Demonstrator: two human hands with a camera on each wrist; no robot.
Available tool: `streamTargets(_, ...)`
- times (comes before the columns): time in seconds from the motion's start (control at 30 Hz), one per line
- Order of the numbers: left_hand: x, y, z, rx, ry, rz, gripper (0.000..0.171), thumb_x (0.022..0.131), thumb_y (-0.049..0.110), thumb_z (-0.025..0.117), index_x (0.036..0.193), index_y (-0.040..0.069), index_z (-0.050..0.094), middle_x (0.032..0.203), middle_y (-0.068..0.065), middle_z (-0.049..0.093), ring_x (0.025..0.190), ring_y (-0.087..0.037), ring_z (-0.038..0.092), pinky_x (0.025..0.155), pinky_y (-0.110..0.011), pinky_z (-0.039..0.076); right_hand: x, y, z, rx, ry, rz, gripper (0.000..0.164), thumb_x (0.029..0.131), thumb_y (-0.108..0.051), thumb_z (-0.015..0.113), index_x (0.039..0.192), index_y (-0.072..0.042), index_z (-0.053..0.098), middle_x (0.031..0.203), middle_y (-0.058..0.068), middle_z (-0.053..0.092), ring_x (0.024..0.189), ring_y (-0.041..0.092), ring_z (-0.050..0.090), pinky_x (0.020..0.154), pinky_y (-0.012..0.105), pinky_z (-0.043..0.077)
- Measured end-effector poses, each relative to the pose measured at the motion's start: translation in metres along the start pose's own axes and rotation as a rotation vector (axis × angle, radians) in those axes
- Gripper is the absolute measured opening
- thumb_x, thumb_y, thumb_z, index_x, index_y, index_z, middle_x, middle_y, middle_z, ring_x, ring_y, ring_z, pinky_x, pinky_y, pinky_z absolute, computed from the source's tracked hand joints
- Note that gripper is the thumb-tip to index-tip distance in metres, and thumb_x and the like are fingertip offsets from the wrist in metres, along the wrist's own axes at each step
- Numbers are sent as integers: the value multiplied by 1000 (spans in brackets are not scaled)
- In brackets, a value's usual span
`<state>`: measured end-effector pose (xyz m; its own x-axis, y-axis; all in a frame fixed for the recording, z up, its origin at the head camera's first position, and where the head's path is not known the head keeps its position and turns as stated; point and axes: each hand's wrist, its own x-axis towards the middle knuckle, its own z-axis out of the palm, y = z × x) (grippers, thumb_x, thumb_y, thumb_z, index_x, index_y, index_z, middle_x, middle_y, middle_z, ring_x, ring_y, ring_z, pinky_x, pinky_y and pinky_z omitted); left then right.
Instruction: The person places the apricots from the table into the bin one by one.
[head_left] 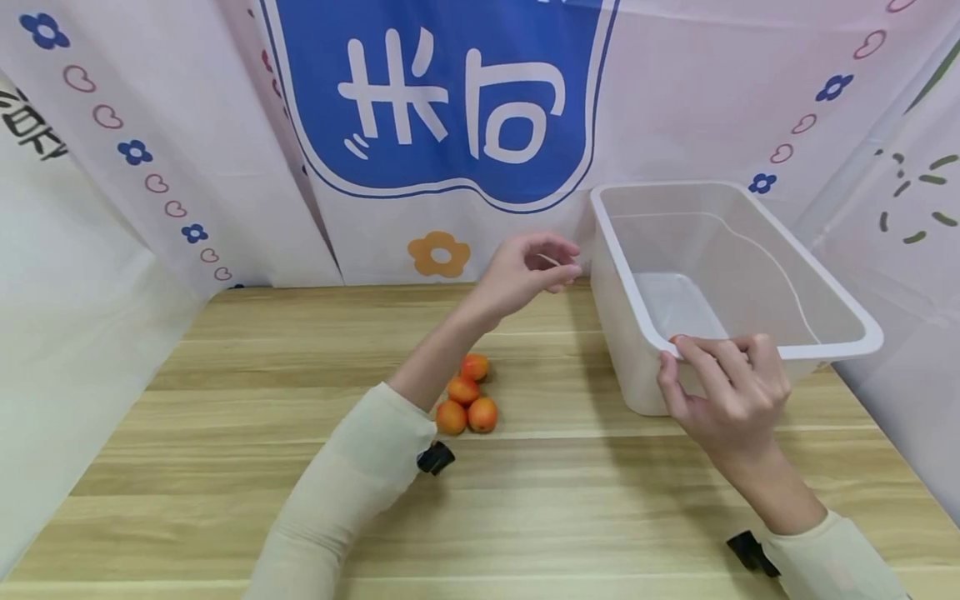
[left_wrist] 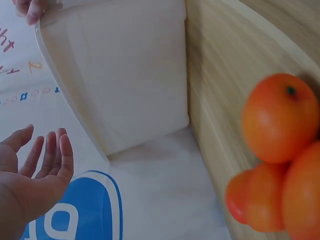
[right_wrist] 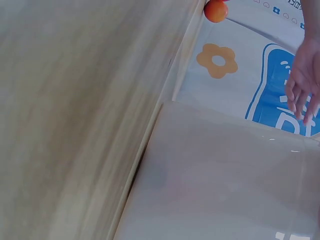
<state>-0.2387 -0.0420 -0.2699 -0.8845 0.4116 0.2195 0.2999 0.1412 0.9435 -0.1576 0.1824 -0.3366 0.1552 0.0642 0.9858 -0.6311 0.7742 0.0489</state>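
Note:
My left hand (head_left: 521,271) hangs in the air just left of a white plastic tub (head_left: 622,308), palm toward it. Its fingers are loosely bent and hold nothing, as the hand (left_wrist: 40,175) in the left wrist view also shows. At the tub's near left corner my right hand (head_left: 731,387) grips the rim, thumb outside and fingers over the top. A small orange-red spot shows at its index fingertip; I cannot tell what it is. Several smooth orange-red fruits (head_left: 463,390) lie clustered on the table below my left forearm, partly overlapped by it.
The wood-grain table (head_left: 525,517) backs onto a white printed cloth (head_left: 675,100) with a blue sign and flowers. Black straps or mounts (head_left: 435,457) sit by both sleeves. The tub's pale wall (right_wrist: 220,180) fills much of the right wrist view.

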Motion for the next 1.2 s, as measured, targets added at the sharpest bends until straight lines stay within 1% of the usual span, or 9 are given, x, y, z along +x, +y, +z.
streamTargets(0.17,-15,-11,-17,68,-1,-20,23,98,6,71,119,-3,70,104,-14,72,86,-22,69,82,-37,60,0,-1,1,1,9,6,36,92,-25,68,68,2,70,63,14,62,53,44,36,48,47,27)
streamTargets(0.33,-25,-22,-31,145,1,-33,22,95,3,73,116,-5,71,100,-15,72,83,-22,69,80,-40,60,0,0,1,-2,8,8,36,92,-25,68,69,2,71,64,14,63,53,44,36,47,47,27)
streamTargets(0.63,-40,-52,-49,229,-46,-110,23,92,-2,75,114,-7,70,97,-15,71,78,-18,70,71,-26,58,0,0,1,-2,7,6,37,93,-26,68,68,2,71,63,14,62,53,44,36,47,47,27)
streamTargets(0.7,-44,-58,-52,240,-58,-124,24,91,-2,75,114,-8,70,97,-15,71,81,-28,72,71,-24,56,0,1,0,-1,4,6,37,92,-26,68,68,2,71,64,14,62,53,44,36,47,46,27)
streamTargets(0.8,-47,-66,-56,259,-70,-150,24,91,-3,76,114,-8,70,97,-15,71,90,-42,71,76,-29,59,0,1,1,-1,3,6,36,92,-25,68,68,2,71,64,14,63,53,44,36,47,47,27)
streamTargets(0.87,-49,-70,-58,279,-73,-159,23,91,-3,76,113,-8,69,97,-15,71,95,-46,70,78,-31,59,0,1,1,-1,3,7,35,92,-25,68,68,2,71,64,14,62,53,44,36,47,47,27)
streamTargets(0.93,-50,-74,-61,305,-75,-161,23,91,-4,76,112,-8,69,96,-16,70,92,-42,70,78,-32,60,0,1,0,-3,3,8,35,91,-25,68,68,2,71,63,14,62,54,44,36,47,47,27)
streamTargets(1.0,-51,-79,-63,335,-86,-164,23,90,-5,76,112,-9,69,96,-16,70,90,-37,71,77,-28,59,-1,1,0,-6,1,8,35,91,-24,68,69,2,71,64,14,62,54,44,37,47,47,27)
streamTargets(1.2,-54,-91,-69,390,-178,-193,29,88,-5,75,115,-13,67,97,-17,69,91,-33,71,83,-33,61,-1,1,0,-6,1,10,34,91,-24,68,69,2,71,64,14,62,54,44,37,47,47,27)
